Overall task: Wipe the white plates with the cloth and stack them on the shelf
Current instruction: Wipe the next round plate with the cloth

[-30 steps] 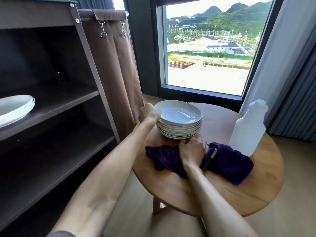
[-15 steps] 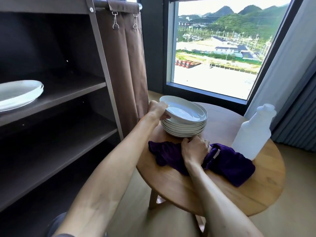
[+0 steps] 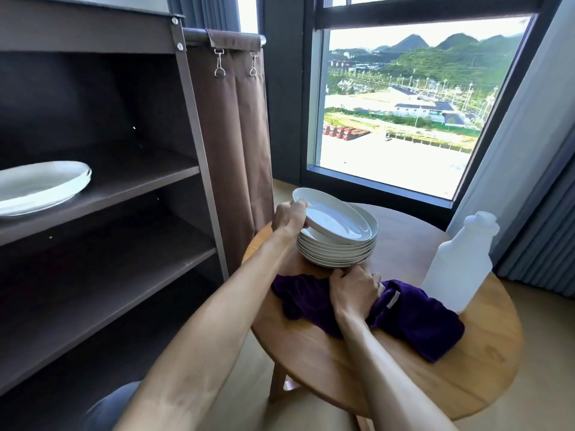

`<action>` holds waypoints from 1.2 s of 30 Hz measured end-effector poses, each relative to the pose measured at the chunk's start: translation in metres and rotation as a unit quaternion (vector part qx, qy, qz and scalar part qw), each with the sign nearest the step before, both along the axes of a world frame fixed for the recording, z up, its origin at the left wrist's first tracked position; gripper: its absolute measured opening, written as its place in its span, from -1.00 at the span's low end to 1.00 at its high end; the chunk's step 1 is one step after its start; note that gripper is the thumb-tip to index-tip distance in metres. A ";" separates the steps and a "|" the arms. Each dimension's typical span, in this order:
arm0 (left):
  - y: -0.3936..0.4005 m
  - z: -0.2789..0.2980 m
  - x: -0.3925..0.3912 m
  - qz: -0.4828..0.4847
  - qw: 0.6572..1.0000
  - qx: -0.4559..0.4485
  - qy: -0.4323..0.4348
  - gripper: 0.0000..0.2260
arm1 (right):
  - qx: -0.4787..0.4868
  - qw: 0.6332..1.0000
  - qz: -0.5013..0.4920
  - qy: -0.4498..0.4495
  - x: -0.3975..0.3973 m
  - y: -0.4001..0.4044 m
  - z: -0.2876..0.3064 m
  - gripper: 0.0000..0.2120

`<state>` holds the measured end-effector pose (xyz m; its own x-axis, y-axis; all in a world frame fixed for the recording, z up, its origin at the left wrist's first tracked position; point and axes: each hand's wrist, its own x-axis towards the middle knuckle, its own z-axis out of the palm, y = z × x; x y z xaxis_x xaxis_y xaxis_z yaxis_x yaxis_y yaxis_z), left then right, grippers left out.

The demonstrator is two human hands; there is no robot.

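The round wooden table (image 3: 357, 365) carries a stack of white plates (image 3: 336, 255), a purple cloth (image 3: 413, 321) and a white plastic bottle (image 3: 457, 265). On the dark shelf (image 3: 130, 188) lies one white plate (image 3: 37, 186).

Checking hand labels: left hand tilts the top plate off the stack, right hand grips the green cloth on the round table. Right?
Nearly. In the head view the cloth under the right hand is purple, not green. The left hand does tilt the top plate off the stack on the round table.

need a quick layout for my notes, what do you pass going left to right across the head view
plate on the shelf → brown curtain → left hand → stack of plates → white bottle
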<state>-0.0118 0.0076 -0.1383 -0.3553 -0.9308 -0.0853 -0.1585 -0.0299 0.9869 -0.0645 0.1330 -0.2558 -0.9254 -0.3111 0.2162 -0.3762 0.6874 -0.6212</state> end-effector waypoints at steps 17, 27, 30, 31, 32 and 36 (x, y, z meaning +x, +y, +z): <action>0.008 0.001 0.022 0.010 0.992 0.042 0.122 -0.72 | -0.118 0.992 -0.053 -0.003 0.004 0.000 0.011 -0.76; 0.027 -0.019 0.113 0.001 0.966 0.144 0.214 -0.67 | -0.441 0.833 -0.276 -0.186 0.011 0.008 0.066 -0.65; 0.031 -0.030 0.149 0.002 0.961 0.189 0.203 -0.68 | -0.508 0.769 -0.321 -0.218 0.012 0.014 0.094 -0.65; 0.033 -0.033 0.159 0.002 0.957 0.211 0.200 -0.69 | -0.524 0.759 -0.321 -0.215 0.013 0.016 0.102 -0.65; 0.032 -0.037 0.165 0.005 0.955 0.225 0.193 -0.68 | -0.538 0.754 -0.312 -0.209 0.015 0.019 0.110 -0.66; 0.031 -0.053 0.175 0.018 0.965 0.222 0.138 -0.65 | -0.566 0.779 -0.209 -0.169 0.031 0.021 0.141 -0.85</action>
<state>0.1636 0.0388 -0.1914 -0.3904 -0.8363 -0.3849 0.1175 -0.4599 0.8801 -0.0331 0.1543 -0.1144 -0.9583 0.2455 -0.1459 0.0510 -0.3553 -0.9334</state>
